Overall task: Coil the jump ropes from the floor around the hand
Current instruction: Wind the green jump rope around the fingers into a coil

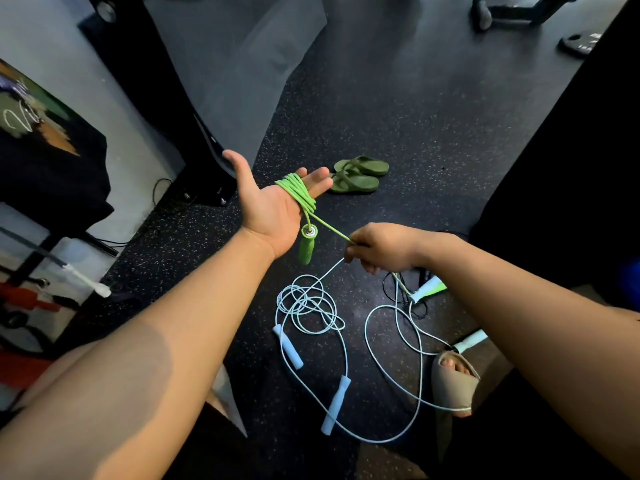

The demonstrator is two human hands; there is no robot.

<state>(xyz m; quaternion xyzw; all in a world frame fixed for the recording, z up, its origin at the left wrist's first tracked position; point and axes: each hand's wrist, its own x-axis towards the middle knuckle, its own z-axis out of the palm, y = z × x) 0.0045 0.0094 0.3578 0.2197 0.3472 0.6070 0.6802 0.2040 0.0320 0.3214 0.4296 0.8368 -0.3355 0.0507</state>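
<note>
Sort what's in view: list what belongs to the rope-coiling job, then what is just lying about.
Job: green jump rope wound on the left hand; right hand pinching its cord; light blue jump rope on the floor; pale mint rope by the foot.
Lying about: green sandals; white-tipped bar.

Gym area: black speckled rubber floor (415, 133), jump ropes (311, 306) lying on it, a machine base (512, 12) with rubber feet at far right, dark post (156, 81) at left.

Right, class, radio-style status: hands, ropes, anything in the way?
Left hand open, green rope coiled round its fingers, handle dangling. Right hand pinches it taut. Pale blue ropes tangled on floor; one strand rises toward right hand, possible snag.
</note>
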